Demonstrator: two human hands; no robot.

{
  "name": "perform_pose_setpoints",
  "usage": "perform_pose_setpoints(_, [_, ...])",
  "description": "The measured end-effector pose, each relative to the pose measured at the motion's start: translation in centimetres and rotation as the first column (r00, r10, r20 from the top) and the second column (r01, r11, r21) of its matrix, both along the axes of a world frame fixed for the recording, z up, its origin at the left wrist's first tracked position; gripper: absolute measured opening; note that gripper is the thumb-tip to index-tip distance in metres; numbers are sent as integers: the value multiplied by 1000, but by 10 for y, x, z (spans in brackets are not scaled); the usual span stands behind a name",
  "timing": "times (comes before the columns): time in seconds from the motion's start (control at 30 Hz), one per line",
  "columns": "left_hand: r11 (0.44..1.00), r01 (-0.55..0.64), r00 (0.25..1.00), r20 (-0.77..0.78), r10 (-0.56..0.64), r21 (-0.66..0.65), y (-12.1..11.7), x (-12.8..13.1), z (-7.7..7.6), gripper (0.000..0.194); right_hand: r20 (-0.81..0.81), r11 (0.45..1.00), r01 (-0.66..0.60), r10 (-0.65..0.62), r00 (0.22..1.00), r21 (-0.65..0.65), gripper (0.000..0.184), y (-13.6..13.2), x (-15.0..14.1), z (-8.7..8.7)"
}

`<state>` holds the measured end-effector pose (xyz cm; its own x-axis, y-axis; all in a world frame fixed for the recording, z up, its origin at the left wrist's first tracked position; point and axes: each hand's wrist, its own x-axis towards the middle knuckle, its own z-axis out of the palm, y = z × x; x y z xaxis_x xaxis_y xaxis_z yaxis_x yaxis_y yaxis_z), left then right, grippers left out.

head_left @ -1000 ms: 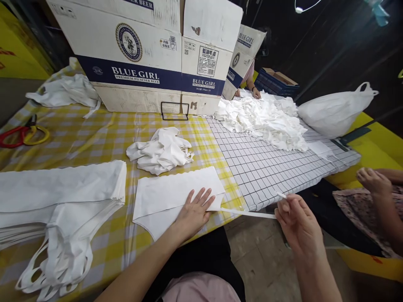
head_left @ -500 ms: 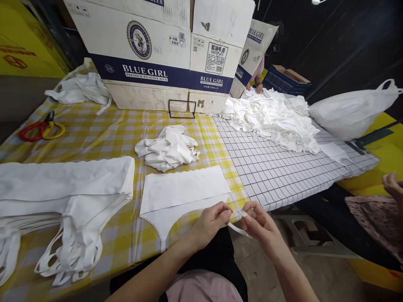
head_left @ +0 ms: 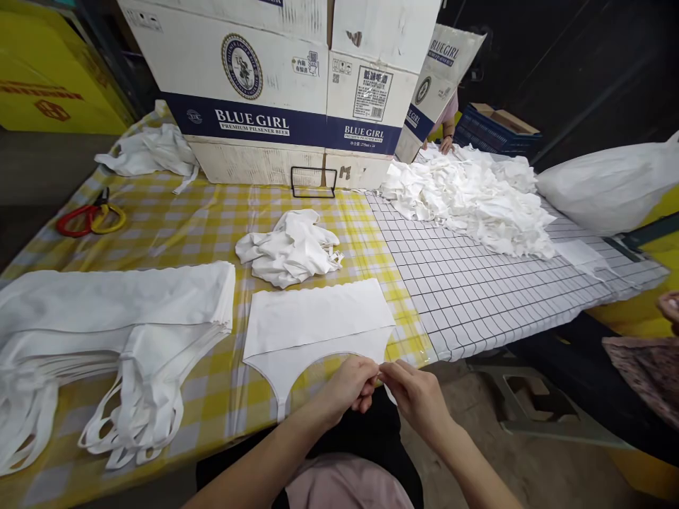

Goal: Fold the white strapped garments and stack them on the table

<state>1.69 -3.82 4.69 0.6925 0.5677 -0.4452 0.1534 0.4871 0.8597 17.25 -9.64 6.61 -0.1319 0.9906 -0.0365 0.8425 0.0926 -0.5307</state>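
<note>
On the yellow-and-white checked tablecloth [head_left: 196, 226], near edge: a flat, folded white fabric garment piece [head_left: 318, 318], its narrow end pointing toward the person.
Left hand [head_left: 344, 389]: fingers curled and pinched together at the tablecloth's near edge, apparently on a narrow white fabric strap [head_left: 390, 394]; the grip is partly hidden.
Right hand [head_left: 416, 396]: thumb and fingers closed on that strap, fingertips meeting the left hand's.
Strap risk: a loose pinch could let it slip or twist; a hard pull, if it is joined to the garment piece, could drag that askew or wrinkle the fold.
Stack [head_left: 175, 297]: layered white garments on the tablecloth's left part; their dangling loops could snag a passing forearm.
Crumpled white bundle [head_left: 291, 247]: mid-tablecloth.
Scissors [head_left: 94, 209]: red and yellow handles, tablecloth's far left.
Cardboard box [head_left: 259, 134]: white and blue, tablecloth's far side.
Loose white heap [head_left: 472, 198]: right of the tablecloth, on black-and-white grid cloth [head_left: 440, 283].
</note>
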Motion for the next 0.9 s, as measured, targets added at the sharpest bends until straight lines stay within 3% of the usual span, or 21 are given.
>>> perform_pose_setpoints(0.07, [959, -17, 989, -133, 57, 282, 12, -5, 4, 23, -23, 999, 27, -26, 999, 30, 24, 9, 0, -2])
perform_pose_setpoints(0.1, [884, -24, 973, -193, 128, 466, 20, -7, 5, 19, -55, 998, 53, -51, 997, 44, 24, 15, 1, -4])
perform_pose_setpoints(0.17, [637, 27, 928, -256, 271, 771, 37, -13, 2, 8, -126, 992, 113, -104, 987, 64, 25, 29, 2, -8])
perform_pose_setpoints(0.2, [516, 85, 911, -276, 306, 852, 44, -16, 0, 13, -160, 989, 134, -122, 980, 70, 26, 36, 2, -11])
perform_pose_setpoints(0.27, [354, 215, 892, -331, 309, 910, 58, -20, -7, 25, -218, 987, 146, -126, 968, 74, 26, 51, 1, -16])
perform_pose_setpoints(0.43, [193, 373, 874, -413, 256, 908, 75, -23, -18, 18, -298, 986, 136, -103, 949, 93, 22, 78, -5, -27])
perform_pose_setpoints(0.57, [-7, 495, 837, -475, 270, 869, 78, -22, -26, 4, -331, 987, 151, -124, 936, 56, 22, 86, -6, -32])
perform_pose_setpoints(0.63, [-104, 539, 821, -493, 287, 836, 78, -21, -31, 11, -359, 987, 158, -136, 923, 33, 24, 87, -5, -32])
perform_pose_setpoints(0.7, [-153, 550, 817, -491, 302, 821, 77, -19, -34, 18, -389, 987, 159, -144, 910, 6, 25, 87, -4, -31])
perform_pose_setpoints(0.77, [-129, 537, 818, -477, 320, 834, 76, -18, -35, 17, -409, 987, 161, -156, 899, -23, 25, 87, -3, -30])
perform_pose_setpoints(0.83, [-45, 496, 824, -454, 338, 867, 75, -17, -33, 11, -413, 985, 165, -170, 895, -47, 26, 87, -3, -30])
perform_pose_setpoints(0.9, [72, 428, 834, -424, 352, 901, 75, -16, -31, 10, -405, 985, 163, -173, 898, -60, 27, 87, -3, -30])
